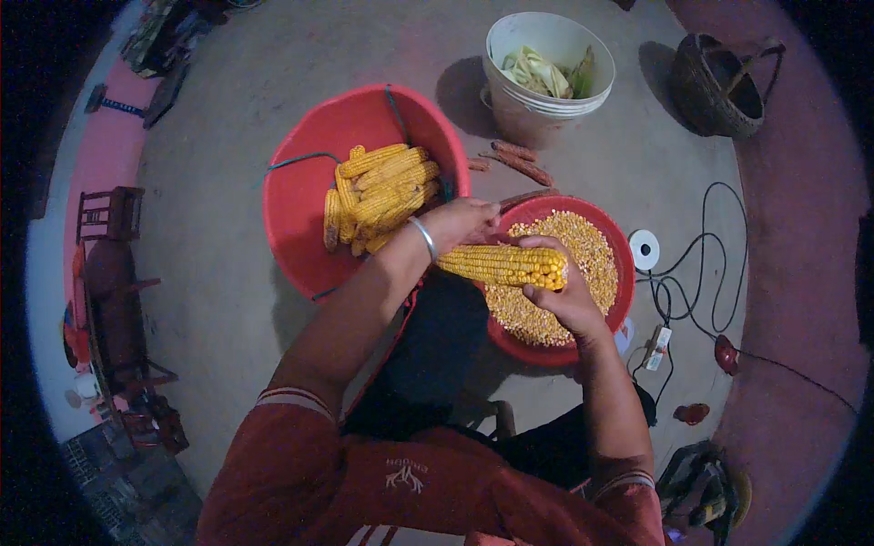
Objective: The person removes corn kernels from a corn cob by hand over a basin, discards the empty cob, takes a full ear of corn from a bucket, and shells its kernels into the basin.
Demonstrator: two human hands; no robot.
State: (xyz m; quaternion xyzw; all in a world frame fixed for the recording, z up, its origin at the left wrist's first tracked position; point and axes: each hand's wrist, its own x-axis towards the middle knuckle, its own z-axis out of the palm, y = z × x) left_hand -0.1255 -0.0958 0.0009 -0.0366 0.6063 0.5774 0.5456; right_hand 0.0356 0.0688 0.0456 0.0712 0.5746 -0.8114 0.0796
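A large ear of yellow corn (502,265) lies lengthwise in my right hand (580,300), thumb on its near side and fingers on its far side. Some kernels are gone at its right end. My left hand (468,222), with a silver bangle (423,239) at the wrist, is just beyond the ear's left part. Its fingers are bent, and whether they grip anything is unclear. Beneath both hands stands a red basin (625,300) of loose corn kernels (526,317). To the left, a larger red tub (300,225) holds several husked ears of corn (389,177).
Several bare reddish cobs (522,167) lie beyond the basin. A white bucket (526,116) with husks stands farther off, and a woven basket (710,89) sits by the right wall. A dark cable (703,235) and a power strip (657,348) lie at right. Wooden chairs (113,211) are far left.
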